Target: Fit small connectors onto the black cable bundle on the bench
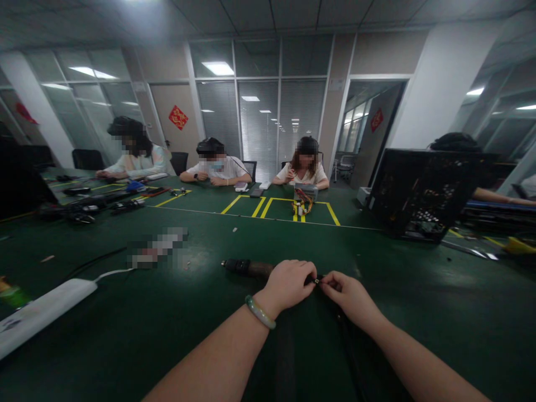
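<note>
Left hand (pixel 288 285) clenched around dark cylindrical tool (pixel 249 268), green desk (pixel 201 329) beneath; right hand (pixel 352 296), grip pinching small dark piece (pixel 317 281)

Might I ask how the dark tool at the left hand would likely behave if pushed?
The dark tool would probably move as one stiff piece, since its visible length lies straight. Its rounded-looking barrel suggests it might roll if the left hand, which partly covers it, let go. The metal tip may feel slick, as it gleams slightly.
</note>
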Available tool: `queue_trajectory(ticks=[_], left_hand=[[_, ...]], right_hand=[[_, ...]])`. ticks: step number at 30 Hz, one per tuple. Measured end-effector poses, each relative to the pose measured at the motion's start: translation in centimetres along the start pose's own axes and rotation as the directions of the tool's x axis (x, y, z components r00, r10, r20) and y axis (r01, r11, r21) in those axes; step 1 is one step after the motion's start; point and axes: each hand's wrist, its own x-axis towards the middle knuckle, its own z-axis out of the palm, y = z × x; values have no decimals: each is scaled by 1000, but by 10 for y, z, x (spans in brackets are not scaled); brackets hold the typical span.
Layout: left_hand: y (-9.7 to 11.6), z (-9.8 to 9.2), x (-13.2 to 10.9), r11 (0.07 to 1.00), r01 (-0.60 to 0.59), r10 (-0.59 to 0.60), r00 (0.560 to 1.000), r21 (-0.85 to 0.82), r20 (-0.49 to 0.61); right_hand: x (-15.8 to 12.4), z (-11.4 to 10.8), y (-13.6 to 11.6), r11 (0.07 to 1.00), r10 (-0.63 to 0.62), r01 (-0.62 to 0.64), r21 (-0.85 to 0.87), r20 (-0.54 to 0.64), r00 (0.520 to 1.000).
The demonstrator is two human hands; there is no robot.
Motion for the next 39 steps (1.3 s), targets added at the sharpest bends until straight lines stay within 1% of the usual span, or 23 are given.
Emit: queue_trajectory(ticks=[5,11,15,17,22,27,31,39], left_hand=[[0,0,0,999,38,-38,999,-5,-11],[-2,2,0,1000,-26,25,999,-14,-35],[-3,3,0,1000,6,-7,999,-26,-46],[-3,4,0,1000,11,-12,999,-19,-44],[-4,5,1,1000,-28,28,999,-6,-21],[-3,4,1,1000,-17,17,1000,-2,-23],[-3,4,0,1000,-6,6,999,6,-41],[-3,3,1,1000,-24,24,1000,5,-11]], right_hand=[[0,-1,1,1000,0,0,11,5,1000],[-1,-1,-1,1000,-9,9,-2,-1,1000],[-1,-2,-3,1000,-16,16,-6,-4,1000],[-1,-1,-2,1000,-17,17,1,-7,1000],[1,0,1,1000,-15,15,3,5,1000],[1,1,1,1000,-22,23,7,-21,1000],[0,1,3,1000,-20,20,22,-3,1000],[0,1,2,1000,-23,23,11,-3,1000]])
